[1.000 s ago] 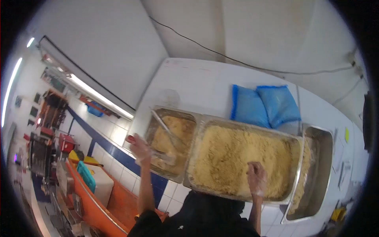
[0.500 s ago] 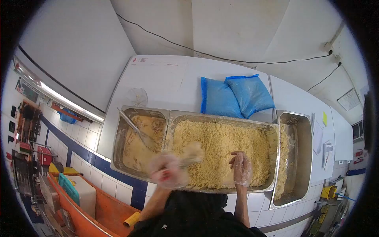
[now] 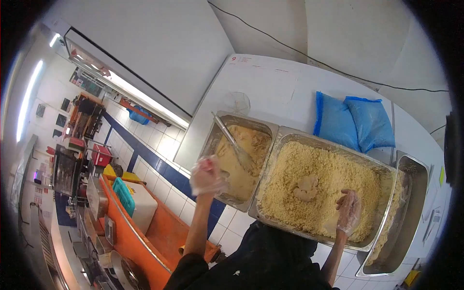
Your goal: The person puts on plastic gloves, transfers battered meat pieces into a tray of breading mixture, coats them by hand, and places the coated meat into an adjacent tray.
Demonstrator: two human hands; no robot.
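Battered piece (image 3: pixel 303 189) lies on crumbs (image 3: pixel 290 162); best covered evenly, pressed lightly. Right hand (image 3: pixel 349 213) near, fingers loosely curled. Left hand (image 3: pixel 207 178) by batter pan (image 3: pixel 271 129); can't tell its hold.

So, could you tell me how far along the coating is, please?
One wet-looking piece lies on the crumbs, so that much looks done. The right hand is down at the crumbs; the left hand is by the batter, its grip unclear. What seems left is covering the piece's bare top and probably coating the lumps in the batter; I see no fully coated piece.
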